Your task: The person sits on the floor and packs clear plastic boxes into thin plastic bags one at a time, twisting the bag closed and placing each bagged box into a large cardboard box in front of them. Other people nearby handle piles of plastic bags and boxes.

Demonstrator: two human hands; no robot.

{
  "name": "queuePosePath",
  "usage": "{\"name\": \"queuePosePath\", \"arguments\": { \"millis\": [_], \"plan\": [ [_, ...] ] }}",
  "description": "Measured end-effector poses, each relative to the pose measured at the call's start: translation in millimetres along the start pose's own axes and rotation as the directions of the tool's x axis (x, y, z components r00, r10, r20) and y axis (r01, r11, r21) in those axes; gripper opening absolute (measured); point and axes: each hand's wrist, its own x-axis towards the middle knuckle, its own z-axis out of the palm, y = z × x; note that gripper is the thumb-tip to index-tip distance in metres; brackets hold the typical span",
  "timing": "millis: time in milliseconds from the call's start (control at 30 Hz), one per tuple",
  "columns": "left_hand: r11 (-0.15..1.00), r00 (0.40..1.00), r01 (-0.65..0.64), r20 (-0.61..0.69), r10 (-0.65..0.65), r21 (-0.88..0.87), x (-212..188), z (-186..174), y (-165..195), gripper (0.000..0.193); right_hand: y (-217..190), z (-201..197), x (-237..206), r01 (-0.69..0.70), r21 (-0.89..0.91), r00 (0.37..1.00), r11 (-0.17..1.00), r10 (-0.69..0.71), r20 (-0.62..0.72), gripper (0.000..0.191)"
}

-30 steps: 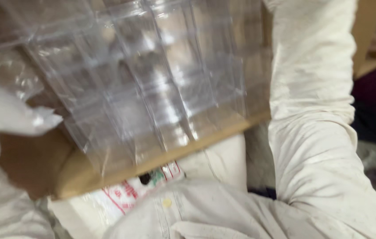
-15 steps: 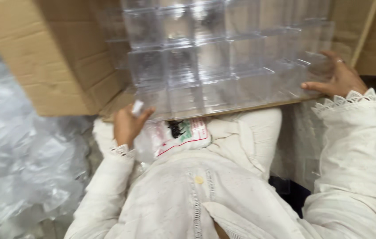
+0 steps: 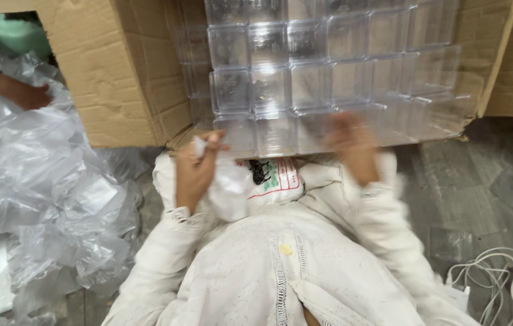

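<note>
The right hand [image 3: 353, 148], just below centre of the frame, is smeared by motion, so its grip is unreadable. The stacked clear boxes [image 3: 329, 72] run off the top edge. At upper left, another person's hand [image 3: 12, 90] is cut by the frame.

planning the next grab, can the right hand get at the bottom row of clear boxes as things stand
Probably yes. The right hand, blurred, is already up against the bottom row of clear boxes in the cardboard carton, with nothing between them. The left hand is busy holding a crumpled white wrapper.
</note>
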Motion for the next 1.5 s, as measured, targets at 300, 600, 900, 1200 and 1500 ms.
{"name": "queuePosePath", "arguments": {
  "millis": [300,600,900,1200,1500],
  "plan": [
    [0.996,0.987,0.02,0.163,-0.005,-0.086,-42,-9,-10,0.038,35,155,-41,-0.039,0.055,0.972,0.998,0.025,0.234,0.012],
    [0.989,0.998,-0.055,-0.044,0.05,-0.139,-87,-18,-27,0.026,-24,182,-83,-0.116,0.034,0.958,0.993,0.102,0.268,0.023],
    [0.859,0.98,0.197,0.107,-0.165,-0.473,-85,-1,-12,0.016,31,163,-82,0.047,-0.03,0.963,0.998,-0.037,0.269,0.017],
    [0.955,0.994,0.071,0.103,-0.043,-0.29,-82,6,-60,0.037,43,157,-77,0.052,0.226,0.958,0.973,-0.113,0.265,0.016],
    [0.997,0.848,-0.016,0.527,0.054,-0.075,-77,-59,-50,0.033,52,119,-49,-0.43,0.235,0.778,0.872,0.225,0.587,0.026]
  ]
}}
